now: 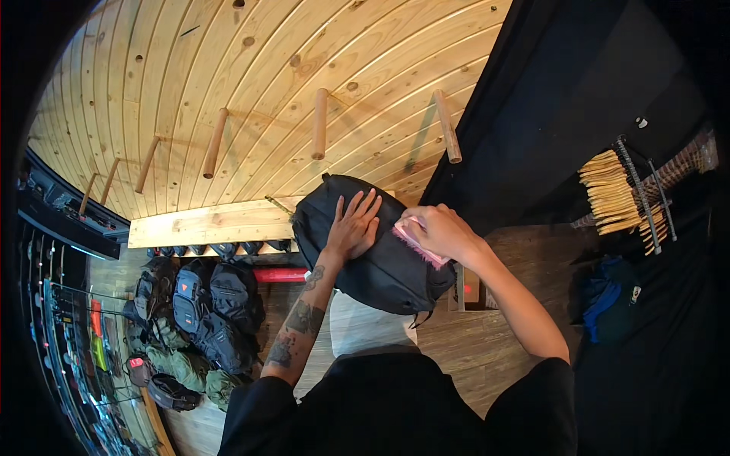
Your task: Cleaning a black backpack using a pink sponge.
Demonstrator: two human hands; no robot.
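Note:
A black fabric backpack [393, 285] lies in front of me, its far end by a wooden wall shelf. My left hand [355, 225] rests flat on its upper face, fingers spread and pointing away from me. In my right hand [440, 231] is a pink scrub brush [421, 246], gripped from above. The brush's pink bristles meet the right part of the fabric, or sit very close to it. A thin strap hangs from the bag's near edge. The bag's underside and whatever supports it are hidden.
Wooden pegs [319, 124] jut from the plank wall above the shelf [217, 223]. Several backpacks [219, 302] crowd the floor at left, near a red tube [280, 275]. A pale seat-like surface [365, 328] lies below the bag. Wooden hangers [610, 194] hang at right, by a black wall.

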